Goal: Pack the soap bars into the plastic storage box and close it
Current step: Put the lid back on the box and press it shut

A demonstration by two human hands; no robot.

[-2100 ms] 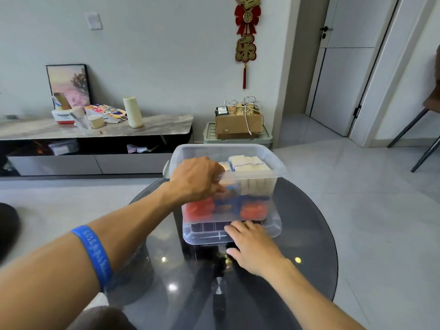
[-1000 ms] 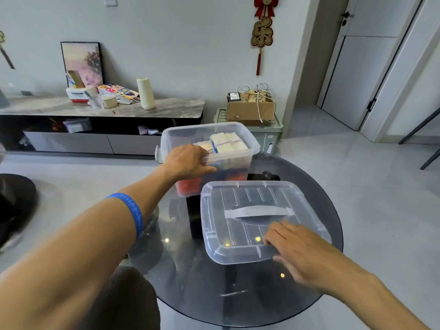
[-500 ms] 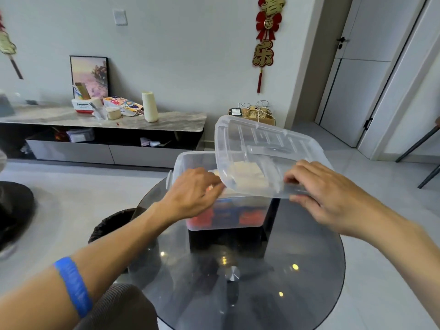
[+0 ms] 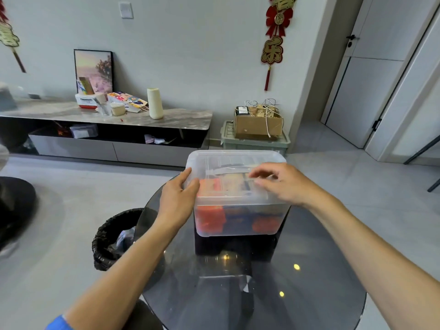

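A clear plastic storage box (image 4: 240, 217) stands on the round glass table (image 4: 250, 287). Red, blue and pale soap bars (image 4: 210, 220) show through its walls. The clear lid (image 4: 234, 160) with a white handle lies on top of the box. My left hand (image 4: 177, 198) presses against the box's left side, fingers on the lid's left edge. My right hand (image 4: 283, 183) rests on the lid's front right part, fingers curled on the rim near the handle.
A black-bagged waste bin (image 4: 114, 236) stands on the floor left of the table. Behind are a low marble-topped cabinet (image 4: 107, 115) with clutter and a cardboard box (image 4: 258, 125) on a green crate. A door (image 4: 371, 75) is at the right.
My right hand lifted the lid from the table, carried it over the box and set it down on top. My left hand shifted from the box rim to the lid's left edge.
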